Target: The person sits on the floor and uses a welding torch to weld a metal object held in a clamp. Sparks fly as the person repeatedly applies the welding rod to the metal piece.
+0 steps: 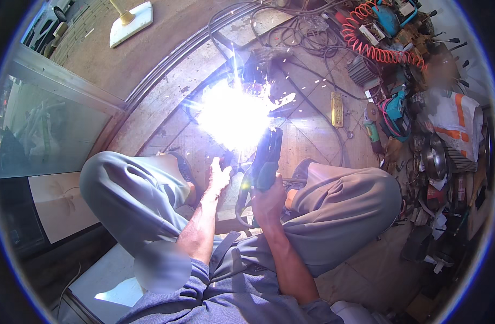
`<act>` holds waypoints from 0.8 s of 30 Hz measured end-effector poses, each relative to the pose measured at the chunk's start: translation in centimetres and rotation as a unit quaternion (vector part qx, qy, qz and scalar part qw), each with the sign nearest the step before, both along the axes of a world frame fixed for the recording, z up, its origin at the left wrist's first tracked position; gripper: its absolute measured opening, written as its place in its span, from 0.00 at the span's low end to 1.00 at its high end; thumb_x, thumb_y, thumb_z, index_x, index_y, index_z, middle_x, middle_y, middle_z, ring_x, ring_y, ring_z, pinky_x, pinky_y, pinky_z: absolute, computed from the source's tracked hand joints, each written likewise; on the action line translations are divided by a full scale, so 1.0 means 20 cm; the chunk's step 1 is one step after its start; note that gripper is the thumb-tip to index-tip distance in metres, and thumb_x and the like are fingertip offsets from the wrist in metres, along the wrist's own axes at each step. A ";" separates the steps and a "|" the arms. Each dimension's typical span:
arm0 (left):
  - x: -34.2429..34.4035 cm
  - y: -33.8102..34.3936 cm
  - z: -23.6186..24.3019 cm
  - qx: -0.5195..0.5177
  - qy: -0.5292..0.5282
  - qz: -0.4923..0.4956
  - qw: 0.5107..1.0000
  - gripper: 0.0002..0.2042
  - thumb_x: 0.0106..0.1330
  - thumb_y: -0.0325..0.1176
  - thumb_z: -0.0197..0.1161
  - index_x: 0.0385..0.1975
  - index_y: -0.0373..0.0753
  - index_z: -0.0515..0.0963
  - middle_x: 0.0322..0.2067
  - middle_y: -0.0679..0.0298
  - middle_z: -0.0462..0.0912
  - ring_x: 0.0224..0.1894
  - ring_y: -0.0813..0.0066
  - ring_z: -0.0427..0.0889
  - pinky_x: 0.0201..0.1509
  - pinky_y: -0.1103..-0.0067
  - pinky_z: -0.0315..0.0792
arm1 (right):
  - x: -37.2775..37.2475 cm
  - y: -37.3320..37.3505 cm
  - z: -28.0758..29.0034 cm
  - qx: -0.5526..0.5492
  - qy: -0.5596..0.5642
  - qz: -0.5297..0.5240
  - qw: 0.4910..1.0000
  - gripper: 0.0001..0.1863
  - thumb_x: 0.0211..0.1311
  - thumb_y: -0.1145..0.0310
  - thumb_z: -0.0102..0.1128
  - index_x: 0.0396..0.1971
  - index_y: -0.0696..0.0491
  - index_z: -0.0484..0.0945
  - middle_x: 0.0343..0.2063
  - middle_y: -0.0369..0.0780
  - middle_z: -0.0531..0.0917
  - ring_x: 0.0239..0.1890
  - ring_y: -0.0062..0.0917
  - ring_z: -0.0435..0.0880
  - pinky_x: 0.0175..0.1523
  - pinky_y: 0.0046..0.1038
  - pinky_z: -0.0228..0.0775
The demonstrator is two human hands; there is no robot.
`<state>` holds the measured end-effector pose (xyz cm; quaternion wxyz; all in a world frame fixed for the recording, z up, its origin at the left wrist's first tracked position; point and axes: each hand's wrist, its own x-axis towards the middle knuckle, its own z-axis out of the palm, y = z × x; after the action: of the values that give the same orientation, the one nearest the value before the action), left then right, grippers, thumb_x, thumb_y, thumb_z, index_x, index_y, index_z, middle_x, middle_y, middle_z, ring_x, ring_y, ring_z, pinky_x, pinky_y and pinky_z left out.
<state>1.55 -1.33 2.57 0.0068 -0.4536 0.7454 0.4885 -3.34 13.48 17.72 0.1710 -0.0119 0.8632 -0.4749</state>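
A blinding white welding arc (pixel 234 110) throws sparks in front of me and washes out whatever lies beneath it. My right hand (pixel 269 202) is wrapped round the grip of a dark handheld welding tool (pixel 265 162), whose front end points into the glare. Just left of the tool and below the arc is my left hand (pixel 218 178), its fingers bent around something that the glare and the hand conceal. A dark piece (pixel 229 158) shows beside its fingertips, but its kind is unclear. Both forearms reach forward between my bent knees.
Cables (pixel 307 35) lie looped on the tiled floor ahead. A yellow metal bar (pixel 337 109) and an angle grinder (pixel 373 129) lie to the right. Beyond them are a coiled orange hose (pixel 366 46), a teal power tool (pixel 396 113) and cluttered parts. A glass-panelled frame (pixel 48 124) stands left.
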 end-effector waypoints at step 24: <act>0.07 -0.04 -0.13 0.011 0.057 -0.002 0.998 0.17 0.60 0.31 0.66 0.48 0.33 0.79 0.37 0.49 0.86 0.41 0.57 0.86 0.49 0.69 0.76 | 0.00 -0.02 -0.02 -0.048 0.059 -0.024 0.997 0.18 0.47 0.77 0.66 0.40 0.58 0.73 0.24 0.51 0.82 0.31 0.49 0.85 0.38 0.41 0.74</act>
<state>2.97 -2.19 -0.01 -0.0292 -0.4233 0.7401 0.5218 -3.31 13.12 17.35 0.1078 -0.0270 0.8478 -0.5185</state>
